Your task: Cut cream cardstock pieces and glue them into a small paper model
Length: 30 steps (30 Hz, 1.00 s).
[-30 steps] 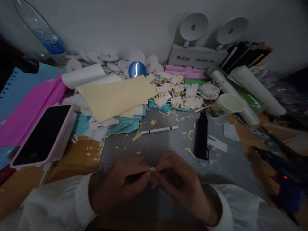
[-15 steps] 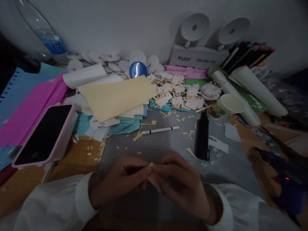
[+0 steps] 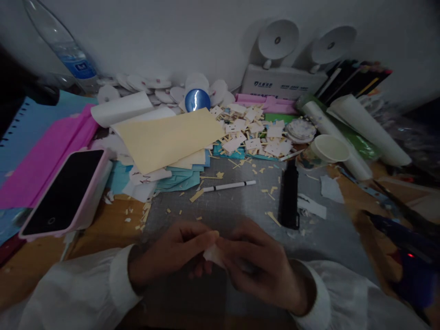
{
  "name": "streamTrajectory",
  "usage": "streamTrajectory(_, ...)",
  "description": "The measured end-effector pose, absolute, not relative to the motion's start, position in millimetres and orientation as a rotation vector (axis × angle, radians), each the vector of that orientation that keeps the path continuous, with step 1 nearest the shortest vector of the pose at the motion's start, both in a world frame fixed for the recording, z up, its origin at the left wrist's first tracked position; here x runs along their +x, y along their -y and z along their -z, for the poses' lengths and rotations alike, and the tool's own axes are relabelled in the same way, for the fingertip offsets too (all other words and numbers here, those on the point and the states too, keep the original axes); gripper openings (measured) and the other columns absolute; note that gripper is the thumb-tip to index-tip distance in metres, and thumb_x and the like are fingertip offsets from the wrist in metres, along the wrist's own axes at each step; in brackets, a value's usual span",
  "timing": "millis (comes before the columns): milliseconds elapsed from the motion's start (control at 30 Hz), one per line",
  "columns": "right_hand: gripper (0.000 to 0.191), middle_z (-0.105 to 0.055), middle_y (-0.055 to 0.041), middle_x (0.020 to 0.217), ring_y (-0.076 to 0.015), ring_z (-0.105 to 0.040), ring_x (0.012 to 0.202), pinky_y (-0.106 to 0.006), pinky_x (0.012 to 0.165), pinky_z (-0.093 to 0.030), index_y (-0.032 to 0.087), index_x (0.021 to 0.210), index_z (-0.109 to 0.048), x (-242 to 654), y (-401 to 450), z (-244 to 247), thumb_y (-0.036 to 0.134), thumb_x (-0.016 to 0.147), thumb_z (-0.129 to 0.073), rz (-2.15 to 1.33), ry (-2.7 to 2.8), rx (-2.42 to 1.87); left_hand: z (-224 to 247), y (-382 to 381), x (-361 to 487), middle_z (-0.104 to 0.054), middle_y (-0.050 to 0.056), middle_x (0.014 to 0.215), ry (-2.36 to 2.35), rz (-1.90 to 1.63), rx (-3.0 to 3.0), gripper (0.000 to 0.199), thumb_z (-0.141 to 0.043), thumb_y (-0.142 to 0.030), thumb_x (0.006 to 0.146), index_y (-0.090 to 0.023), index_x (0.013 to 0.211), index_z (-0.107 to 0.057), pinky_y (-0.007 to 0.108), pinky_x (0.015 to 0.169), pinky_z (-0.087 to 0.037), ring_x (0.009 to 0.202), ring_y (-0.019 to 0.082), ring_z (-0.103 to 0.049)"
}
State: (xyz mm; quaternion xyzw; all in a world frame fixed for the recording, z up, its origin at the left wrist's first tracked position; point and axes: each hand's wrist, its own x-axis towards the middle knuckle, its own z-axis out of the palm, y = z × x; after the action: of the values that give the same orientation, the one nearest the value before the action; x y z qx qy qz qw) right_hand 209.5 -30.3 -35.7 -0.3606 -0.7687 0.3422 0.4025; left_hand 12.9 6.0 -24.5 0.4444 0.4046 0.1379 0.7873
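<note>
Over the near part of the grey cutting mat [image 3: 240, 204], my left hand [image 3: 180, 250] and my right hand [image 3: 259, 263] meet fingertip to fingertip. Both are closed on a small piece of white paper [image 3: 213, 255], pinched between thumbs and fingers. Part of the paper is hidden by the fingers. Beyond the hands lies a white pen [image 3: 230, 185] with dark bands. A black utility knife [image 3: 288, 197] rests to the right of it, with yellow paper scraps [image 3: 270, 192] scattered around.
A pile of small paper figures [image 3: 252, 128] lies behind the mat, beside a yellow paper sheet [image 3: 168, 137] on teal papers. At left stands a phone in a pink case [image 3: 65, 192]. A paper cup [image 3: 326, 151] and a blue glue gun [image 3: 409, 256] with a red light are at right.
The white paper between my fingers has turned, and more of its face shows. My left fingers have shifted slightly; the things on the table stay put.
</note>
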Motion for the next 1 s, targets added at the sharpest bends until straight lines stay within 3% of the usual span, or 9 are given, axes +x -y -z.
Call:
streamTrajectory(267,0.025,-0.056,-0.0017,0.082,-0.0134,-0.053,0.075,-0.025,0.065,-0.045,0.024,0.114,-0.059,213,28,24,0.030,0.091,-0.053,-1.275,1.408,-0.933,21,-9,8,-0.050,-0.004,0.047,-0.966,-0.347,1.021,0.045,-0.058,-0.057,0.079,-0.014,0.065,-0.057,0.014,0.037,-0.030,0.039,0.005,-0.040)
streamTrajectory(367,0.017,-0.051,0.0025,0.070,-0.0103,-0.047,0.065,-0.022,0.059,-0.040,0.022,0.093,-0.059,211,27,27,0.036,0.093,-0.050,-1.528,1.147,-0.982,20,-9,7,-0.050,-0.003,0.050,-0.985,-0.358,1.073,0.042,-0.056,-0.054,0.080,-0.014,0.070,-0.059,0.015,0.038,-0.030,0.042,0.006,-0.042)
streamTrajectory(500,0.042,-0.046,0.0032,0.058,-0.0084,-0.041,0.055,-0.022,0.054,-0.035,0.017,0.066,-0.054,208,25,33,0.045,0.094,-0.042,-1.828,1.147,-1.045,16,-9,7,-0.050,-0.002,0.055,-0.919,-0.356,1.244,0.034,-0.050,-0.043,0.086,-0.014,0.071,-0.058,0.016,0.041,-0.031,0.045,0.007,-0.043)
streamTrajectory(633,0.048,-0.041,0.0048,0.054,-0.0072,-0.036,0.049,-0.022,0.047,-0.028,0.017,0.061,-0.049,206,26,36,0.053,0.092,-0.041,-2.060,1.157,-1.039,11,-12,8,-0.049,-0.001,0.056,-0.821,-0.313,1.527,0.031,-0.045,-0.032,0.088,-0.013,0.066,-0.057,0.017,0.045,-0.031,0.051,0.008,-0.043)
streamTrajectory(767,0.042,-0.039,0.0056,0.057,-0.0068,-0.035,0.052,-0.021,0.047,-0.026,0.018,0.062,-0.046,206,26,33,0.050,0.089,-0.049,-2.080,1.321,-1.003,13,-13,8,-0.049,-0.001,0.058,-0.815,-0.312,1.649,0.028,-0.046,-0.029,0.086,-0.013,0.066,-0.058,0.018,0.047,-0.032,0.054,0.009,-0.042)
streamTrajectory(1000,0.039,-0.038,0.0055,0.058,-0.0073,-0.032,0.053,-0.022,0.048,-0.025,0.018,0.065,-0.047,207,26,28,0.048,0.090,-0.048,-1.855,1.490,-1.034,14,-12,7,-0.046,-0.003,0.057,-0.846,-0.388,1.506,0.028,-0.047,-0.027,0.086,-0.014,0.062,-0.054,0.017,0.048,-0.031,0.053,0.008,-0.041)
